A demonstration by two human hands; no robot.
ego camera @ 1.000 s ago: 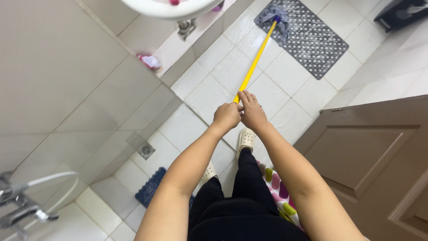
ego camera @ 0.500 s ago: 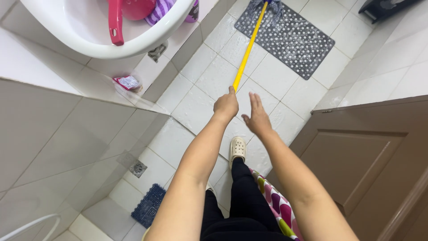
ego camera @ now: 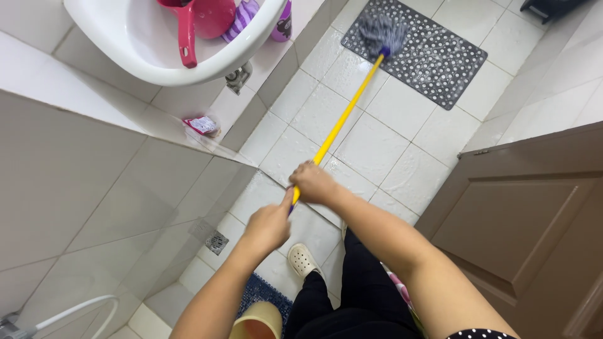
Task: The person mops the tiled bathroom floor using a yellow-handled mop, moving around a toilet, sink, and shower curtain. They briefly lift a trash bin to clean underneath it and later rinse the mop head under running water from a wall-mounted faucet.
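Both my hands grip a yellow mop handle point(ego camera: 342, 120) low in the middle of the view. My right hand point(ego camera: 313, 184) holds it higher along the shaft, my left hand point(ego camera: 270, 225) holds its near end. The handle runs up and to the right to a grey string mop head point(ego camera: 383, 30), which rests on a dark dotted rubber mat point(ego camera: 433, 59) lying on the wet white tiled floor point(ego camera: 377, 141).
A white basin point(ego camera: 125, 44) with a red scoop point(ego camera: 195, 22) hangs at top left. A brown door point(ego camera: 534, 226) stands at right. A tiled wall point(ego camera: 81, 182) fills the left. A floor drain point(ego camera: 215, 242), a blue mat point(ego camera: 264, 292) and my white shoe point(ego camera: 303, 258) are below.
The mop head has been pulled back onto the near left corner of the dotted mat. My right hand has closed on the handle, and both hands have drawn nearer to me.
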